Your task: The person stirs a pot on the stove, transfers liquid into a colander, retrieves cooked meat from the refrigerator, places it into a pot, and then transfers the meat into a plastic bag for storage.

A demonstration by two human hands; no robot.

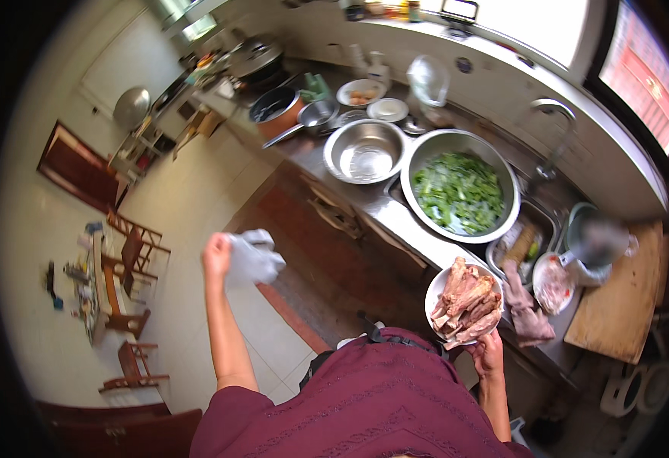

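Note:
My left hand (216,255) is raised over the floor at the left, its fingers closed on a pale, crumpled cloth or bag (257,257) that is partly blurred. On the right, my right hand (486,350) grips the rim of a white bowl (430,297) heaped with raw meaty bones (466,300). That bowl is at the counter's front edge, close to my body. Just beyond it, a large steel basin (409,200) holds chopped green leaves (460,192) in water. A pinkish cloth (529,318) lies to the bowl's right.
An empty-looking steel basin (364,151), a saucepan (318,113) and small dishes stand farther left on the counter. The sink (549,220) lies under a curved faucet (563,126). A wooden cutting board (620,297) is at the right. Chairs (131,366) stand at the far left.

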